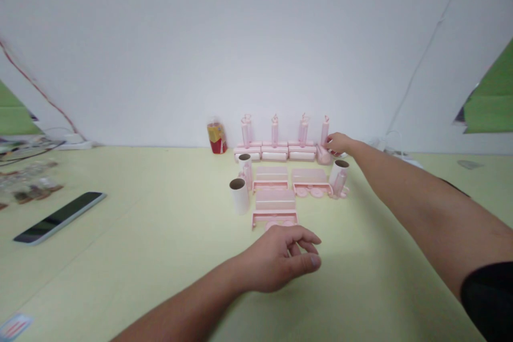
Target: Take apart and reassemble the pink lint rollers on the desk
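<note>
My right hand (339, 142) reaches to the back right, its fingers closed at the end of a pink box (324, 155). That box lies at an angle to the row beside it, and a slim pink upright piece (325, 131) rises just behind. My left hand (284, 257) hovers over the front of the table, empty, with fingers loosely bent and apart. Just beyond it lies an opened pink case (275, 200) with round pink parts at its near edge. Two similar opened cases, a left one (271, 176) and a right one (309, 177), lie farther back.
White cardboard-cored rolls stand left (239, 196) and right (334, 171) of the cases. Closed pink boxes (274, 152) line the wall with slim upright pieces behind. A red-yellow container (217, 138) stands left of them. A dark-screened phone (60, 218) lies far left on the yellow-green table (160, 214).
</note>
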A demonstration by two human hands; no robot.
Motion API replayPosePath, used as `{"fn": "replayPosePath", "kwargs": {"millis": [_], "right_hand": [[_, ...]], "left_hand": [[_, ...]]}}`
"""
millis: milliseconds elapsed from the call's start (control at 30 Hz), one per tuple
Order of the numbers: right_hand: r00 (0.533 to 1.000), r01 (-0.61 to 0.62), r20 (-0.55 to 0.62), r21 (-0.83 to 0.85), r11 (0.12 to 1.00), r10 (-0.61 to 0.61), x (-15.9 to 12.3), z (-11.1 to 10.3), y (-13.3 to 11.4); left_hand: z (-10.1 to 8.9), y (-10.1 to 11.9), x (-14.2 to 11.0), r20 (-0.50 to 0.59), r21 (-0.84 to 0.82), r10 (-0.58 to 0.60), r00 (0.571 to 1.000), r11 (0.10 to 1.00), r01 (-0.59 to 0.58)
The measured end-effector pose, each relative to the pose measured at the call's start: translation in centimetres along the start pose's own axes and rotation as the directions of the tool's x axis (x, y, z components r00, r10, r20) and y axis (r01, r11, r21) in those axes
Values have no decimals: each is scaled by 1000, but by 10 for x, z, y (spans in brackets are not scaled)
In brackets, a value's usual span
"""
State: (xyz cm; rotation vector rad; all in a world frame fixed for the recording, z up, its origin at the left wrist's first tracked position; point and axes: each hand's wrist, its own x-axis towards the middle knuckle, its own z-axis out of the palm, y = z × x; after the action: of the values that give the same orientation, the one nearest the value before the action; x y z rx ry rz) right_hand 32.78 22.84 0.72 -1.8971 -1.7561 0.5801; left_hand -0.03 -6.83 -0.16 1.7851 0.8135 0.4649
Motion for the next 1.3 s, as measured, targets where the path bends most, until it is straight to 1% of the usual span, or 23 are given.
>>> {"fn": "replayPosePath", "kwargs": {"millis": [133,300,467,533,600,700,733,800,833,900,933,1000,1067,1100,1167,1200,1300], "right_hand": [[1000,6,-25,80,997,-4,-9,-2,1],[992,83,-107,174,981,-64,-28,-14,5],[975,191,-161,238,952,-155,-70,-28,7],[967,238,-157,258,936,-202,-90,-31,8],[956,284,-141,243,928,-256,-110,-30,13],[911,405,-127,92,910,-392,-135,-21,26],[887,448,-147,54,892,-437,-142,-16,31],[847,509,-200,39,860,-492,-154,-4,42],[831,525,-243,46,850,-501,-158,3,47],[791,536,-375,46,843,-483,-166,17,53],[762,533,-454,38,845,-461,-169,23,54],[686,522,-596,3,853,-418,-174,32,54],[620,527,-660,-51,849,-425,-180,36,50],[599,535,-667,-79,841,-444,-183,36,48],[575,548,-664,-121,828,-478,-188,35,43],[572,550,-660,-133,824,-488,-190,35,40],[589,553,-624,-152,819,-513,-194,35,34]], "left_hand": [[0,0,-1,11,-11,-12,1000,1000,12],[-1,2,-2,22,19,-1,1000,1000,1],[1,2,-1,34,50,-6,999,999,4],[1,2,0,40,58,-4,999,998,2],[1,1,0,39,49,0,999,999,-2],[1,0,1,40,17,-3,999,1000,3],[1,-1,1,41,12,-6,999,1000,6],[1,-2,2,39,7,-9,999,1000,9],[1,-3,2,41,6,-10,999,1000,10],[1,-4,3,45,3,-10,999,1000,9],[1,-4,3,47,7,-9,999,1000,9],[1,-3,3,45,32,-11,999,999,10],[0,-1,3,28,66,-6,1000,998,4],[0,0,3,19,83,0,1000,997,-2],[-1,2,3,5,106,19,1000,994,-19],[-1,3,2,2,113,27,1000,993,-27],[-2,3,2,2,125,37,999,991,-37]]}}
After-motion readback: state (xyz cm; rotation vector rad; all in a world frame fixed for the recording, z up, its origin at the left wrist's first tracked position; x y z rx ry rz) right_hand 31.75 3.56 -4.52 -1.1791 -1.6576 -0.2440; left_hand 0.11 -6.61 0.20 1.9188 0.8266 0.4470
